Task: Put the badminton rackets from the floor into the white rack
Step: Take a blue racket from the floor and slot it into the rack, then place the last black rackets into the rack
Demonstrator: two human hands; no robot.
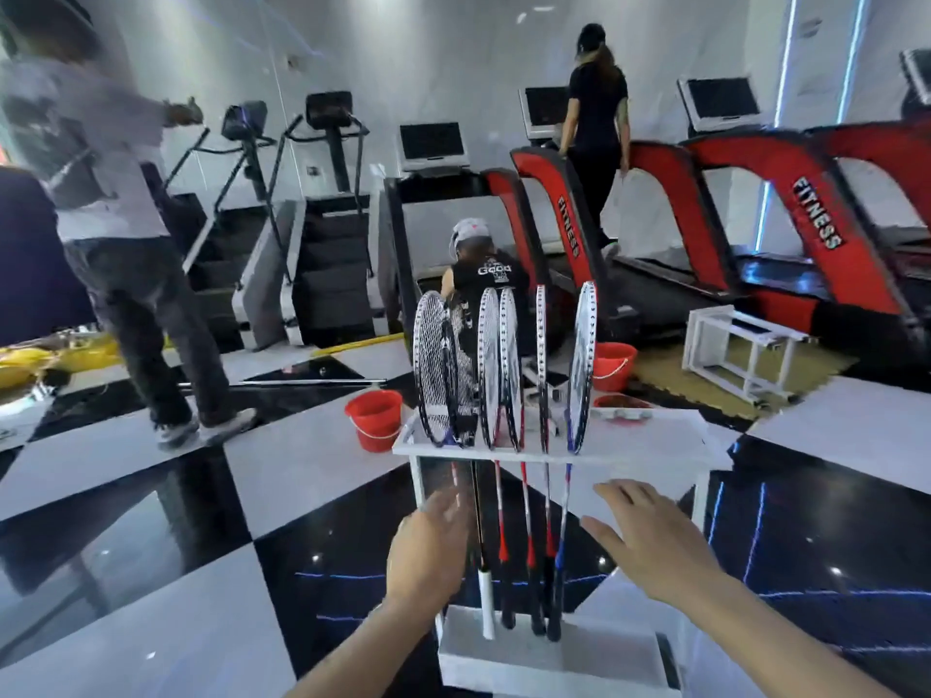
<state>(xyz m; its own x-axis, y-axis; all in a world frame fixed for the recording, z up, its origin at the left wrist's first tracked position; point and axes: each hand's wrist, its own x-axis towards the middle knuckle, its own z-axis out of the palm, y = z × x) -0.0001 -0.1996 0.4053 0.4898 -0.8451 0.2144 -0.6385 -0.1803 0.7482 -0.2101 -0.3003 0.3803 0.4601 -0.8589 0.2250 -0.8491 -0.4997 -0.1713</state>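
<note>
Head view looks down on a glossy black-and-white checkered floor [282,476], where a white two-tier rack [645,445] stands just ahead of the person. Six badminton rackets [509,375] with white-strung heads stand upright in its top shelf, handles down toward the bottom tray. Two red plastic buckets [374,420] sit behind the rack. Nearer, the left hand [428,551] and right hand [650,541] hover on either side of the shafts, fingers spread loosely, holding nothing.
</note>
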